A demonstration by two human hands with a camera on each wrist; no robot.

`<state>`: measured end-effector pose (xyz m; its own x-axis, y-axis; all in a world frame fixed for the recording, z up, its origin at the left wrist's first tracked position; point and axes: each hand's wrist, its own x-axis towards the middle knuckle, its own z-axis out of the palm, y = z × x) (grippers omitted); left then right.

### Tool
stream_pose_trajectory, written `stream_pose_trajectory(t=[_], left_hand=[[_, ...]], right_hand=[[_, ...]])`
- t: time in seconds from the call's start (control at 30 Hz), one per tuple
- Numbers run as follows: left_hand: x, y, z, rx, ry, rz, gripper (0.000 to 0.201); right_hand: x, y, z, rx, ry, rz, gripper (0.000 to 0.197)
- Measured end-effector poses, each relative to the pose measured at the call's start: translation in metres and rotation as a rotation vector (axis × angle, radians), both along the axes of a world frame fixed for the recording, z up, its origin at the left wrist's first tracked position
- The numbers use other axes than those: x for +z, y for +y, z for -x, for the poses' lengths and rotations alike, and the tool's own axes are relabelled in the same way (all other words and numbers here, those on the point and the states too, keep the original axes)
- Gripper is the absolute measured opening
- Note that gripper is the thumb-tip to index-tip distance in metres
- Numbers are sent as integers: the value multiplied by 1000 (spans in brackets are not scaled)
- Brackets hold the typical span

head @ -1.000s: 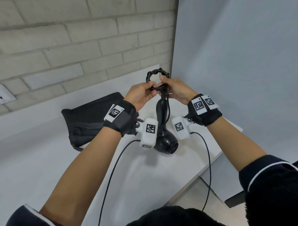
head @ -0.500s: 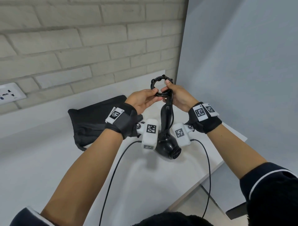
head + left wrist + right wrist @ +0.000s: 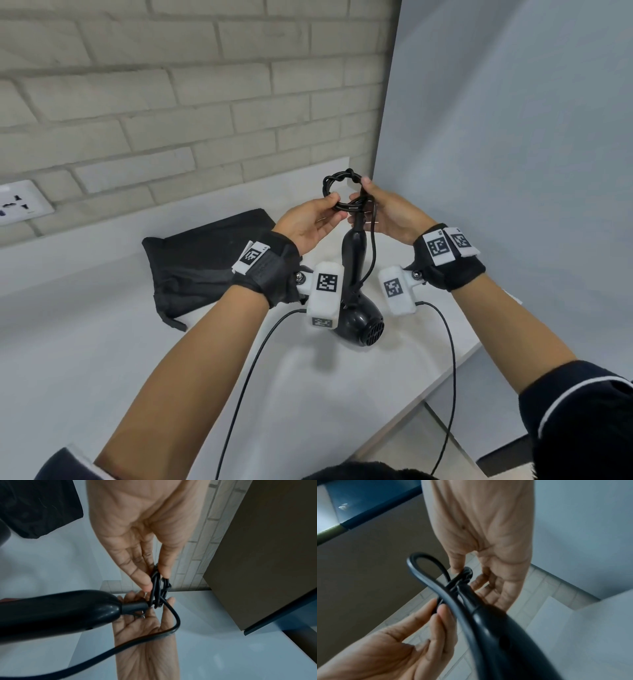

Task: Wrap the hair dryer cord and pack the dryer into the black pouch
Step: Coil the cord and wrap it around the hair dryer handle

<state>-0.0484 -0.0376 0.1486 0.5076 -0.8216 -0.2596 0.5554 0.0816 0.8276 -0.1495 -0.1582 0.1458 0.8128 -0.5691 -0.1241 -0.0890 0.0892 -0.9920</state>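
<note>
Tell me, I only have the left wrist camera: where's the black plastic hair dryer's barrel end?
Observer: The hair dryer has its barrel low over the white table, handle upright.
Operator: And the black fabric pouch?
Observer: It lies flat on the table, left of the dryer, beside the left hand and its wrist.
Operator: Where does the loose strand go?
Observer: From the coiled black cord down along the handle to the barrel; its end is hidden.

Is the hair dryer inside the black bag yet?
Not yet. The hair dryer stands outside, on the table; the black pouch lies beside it.
</note>
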Motion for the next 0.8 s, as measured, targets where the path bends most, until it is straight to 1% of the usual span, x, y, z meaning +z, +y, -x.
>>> stream_pose_trajectory(t=[0.07, 0.13, 0.23, 0.37, 0.5, 0.6, 0.67, 0.73, 0.8], left_hand=[[0, -1, 0, 10, 19, -1, 12], [-1, -2, 0, 15, 44, 11, 12], [-3, -2, 1, 25, 82, 23, 13], [-5, -1, 2, 40, 127, 45, 13], [-7, 1, 4, 56, 155, 66, 12], [-8, 1, 6, 43, 174, 100, 12], [-9, 1, 9, 34, 178, 120, 14], [-12, 0, 12, 36, 176, 146, 13], [-15, 0, 14, 39, 150, 171, 11]], right_hand=[[6, 1, 9, -10, 70, 125, 45], [13, 5, 20, -9, 130, 259, 47], [15, 7, 35, -12, 131, 343, 34], [16, 7, 53, 22, 95, 394, 6], [22, 1, 65, 2, 127, 511, 9], [17, -7, 68, -18, 234, 648, 10], [9, -13, 67, -76, 332, 762, 10], [2, -16, 62, -125, 373, 792, 11], [-4, -17, 55, -146, 347, 736, 11]])
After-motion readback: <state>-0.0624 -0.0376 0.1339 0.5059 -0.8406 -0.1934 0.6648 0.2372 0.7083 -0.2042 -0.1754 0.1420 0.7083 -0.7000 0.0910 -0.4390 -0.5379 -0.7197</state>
